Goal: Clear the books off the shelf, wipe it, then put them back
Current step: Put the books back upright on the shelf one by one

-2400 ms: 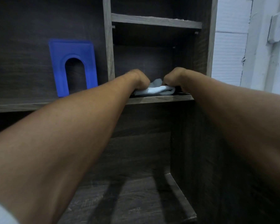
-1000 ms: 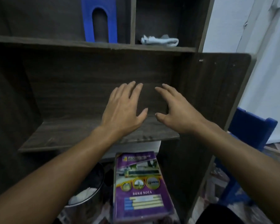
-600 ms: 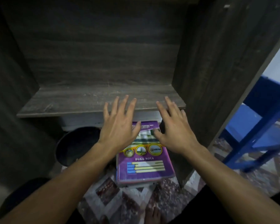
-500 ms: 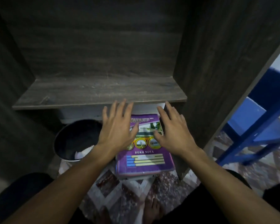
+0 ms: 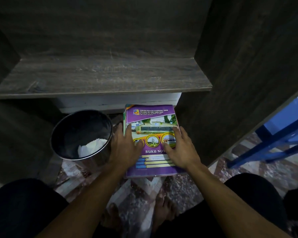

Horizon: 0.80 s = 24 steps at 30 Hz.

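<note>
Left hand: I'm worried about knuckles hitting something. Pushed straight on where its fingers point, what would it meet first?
Probably the white ledge under the shelf. The left hand points away along the left edge of the book stack, between it and the bin. Depth there is unclear.
</note>
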Each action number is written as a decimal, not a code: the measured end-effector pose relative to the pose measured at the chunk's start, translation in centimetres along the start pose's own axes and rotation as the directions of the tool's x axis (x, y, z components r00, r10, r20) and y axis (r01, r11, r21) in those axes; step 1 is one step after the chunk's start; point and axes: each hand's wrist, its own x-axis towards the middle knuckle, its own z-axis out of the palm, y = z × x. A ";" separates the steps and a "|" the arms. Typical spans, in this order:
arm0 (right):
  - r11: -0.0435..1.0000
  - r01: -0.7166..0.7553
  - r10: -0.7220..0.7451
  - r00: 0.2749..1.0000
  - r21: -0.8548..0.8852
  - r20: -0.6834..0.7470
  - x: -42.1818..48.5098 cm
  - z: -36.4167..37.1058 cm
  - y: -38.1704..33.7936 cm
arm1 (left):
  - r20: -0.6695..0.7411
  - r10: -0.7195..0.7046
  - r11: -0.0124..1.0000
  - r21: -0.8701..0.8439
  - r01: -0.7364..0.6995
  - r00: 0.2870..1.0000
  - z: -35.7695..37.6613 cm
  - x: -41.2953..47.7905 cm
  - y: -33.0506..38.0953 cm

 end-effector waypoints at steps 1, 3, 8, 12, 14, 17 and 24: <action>0.999 -0.018 0.018 1.000 0.027 0.010 0.3 0.2 0.1 | 0.022 -0.038 0.998 -0.055 0.039 0.999 0.2 0.2 -0.2; 0.995 -0.049 0.047 0.999 0.082 0.026 0.9 0.5 0.2 | 0.058 -0.091 0.980 -0.172 0.100 0.994 0.8 0.5 -0.9; 0.984 -0.069 0.071 0.997 0.164 -0.008 2.2 0.8 0.6 | 0.168 -0.197 0.914 -0.325 0.243 0.966 1.7 1.0 -1.7; 0.958 -0.118 0.124 0.992 0.262 -0.007 3.0 0.8 0.9 | 0.183 -0.226 0.891 -0.359 0.279 0.957 2.1 1.4 -2.2; 0.955 -0.137 0.141 0.990 0.264 0.003 3.3 0.8 1.1 | 0.213 -0.240 0.866 -0.395 0.308 0.947 1.9 1.6 -2.4; 0.951 -0.154 0.160 0.987 0.267 0.001 3.6 0.8 1.3 | 0.236 -0.263 0.871 -0.360 0.335 0.936 1.9 2.0 -2.5; 0.916 -0.224 0.236 0.972 0.332 0.006 4.4 1.0 1.5 | 0.166 -0.340 0.915 -0.169 0.366 0.926 1.8 2.6 -1.8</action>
